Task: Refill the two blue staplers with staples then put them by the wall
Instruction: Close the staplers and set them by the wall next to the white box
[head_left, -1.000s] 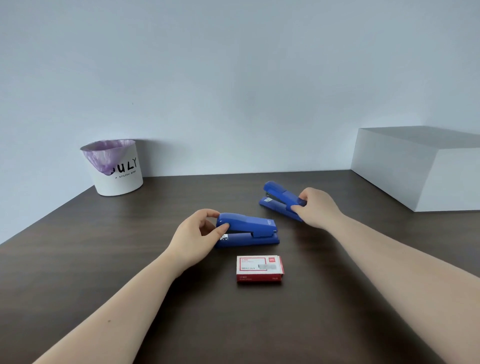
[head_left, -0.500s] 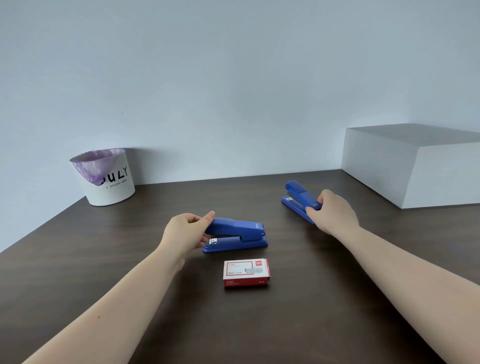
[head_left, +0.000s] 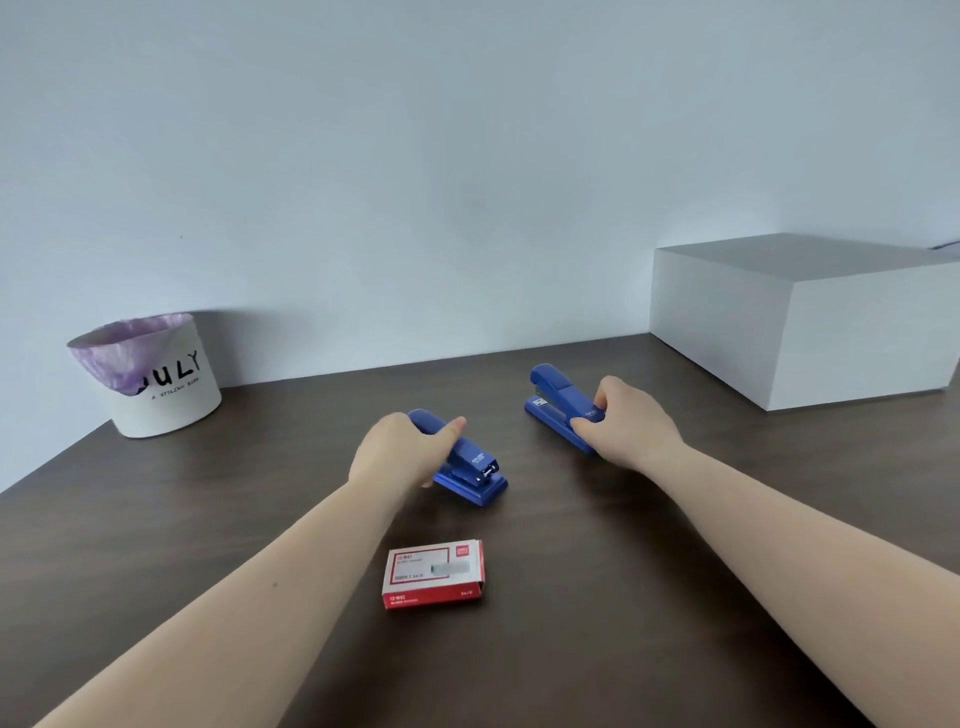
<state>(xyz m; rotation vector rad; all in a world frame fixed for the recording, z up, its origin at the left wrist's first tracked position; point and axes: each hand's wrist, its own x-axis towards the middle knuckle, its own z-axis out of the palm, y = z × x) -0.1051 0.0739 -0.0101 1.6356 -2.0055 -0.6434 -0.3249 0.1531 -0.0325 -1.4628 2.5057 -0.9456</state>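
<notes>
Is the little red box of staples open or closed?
Closed. The red staple box lies flat on the table with no flap lifted and no staples showing.

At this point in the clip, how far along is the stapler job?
Whether either was refilled cannot be told: both staplers are closed and the staple box lies shut on the table. In hand: the left hand grips the left stapler and the right hand grips the right stapler. Left: both are short of the wall.
</notes>
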